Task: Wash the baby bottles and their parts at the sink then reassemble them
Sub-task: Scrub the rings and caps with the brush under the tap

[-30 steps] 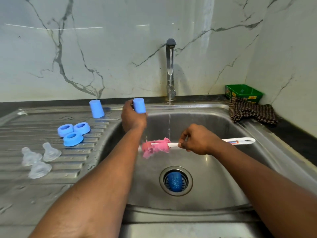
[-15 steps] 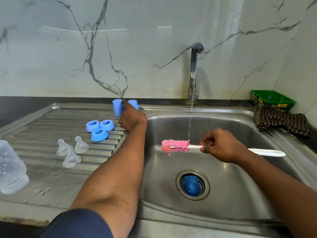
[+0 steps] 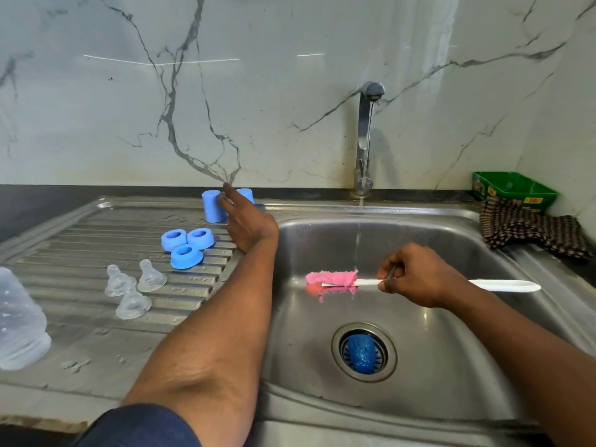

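My left hand point(image 3: 248, 225) reaches to the back of the steel drainboard point(image 3: 80, 227), its fingers loosely straight between two upright blue caps point(image 3: 213, 206) point(image 3: 246, 195); the right cap is partly hidden behind it. My right hand point(image 3: 416, 279) grips the white handle of a pink bottle brush point(image 3: 332, 279), held level over the sink basin point(image 3: 451, 366). Three blue collar rings point(image 3: 186, 256) lie grouped on the drainboard. In front of them sit three clear nipples point(image 3: 133, 303). A clear bottle point(image 3: 19, 324) stands at the far left edge.
The tap point(image 3: 366, 137) runs a thin stream into the basin, just behind the brush. A blue strainer point(image 3: 363, 351) sits in the drain. At the back right are a green box point(image 3: 512, 188) and a checked cloth point(image 3: 532, 230) on the sink rim.
My left hand carried a blue cap from over the basin to the back of the drainboard and set it beside the other cap. The brush stayed over the basin, now level.
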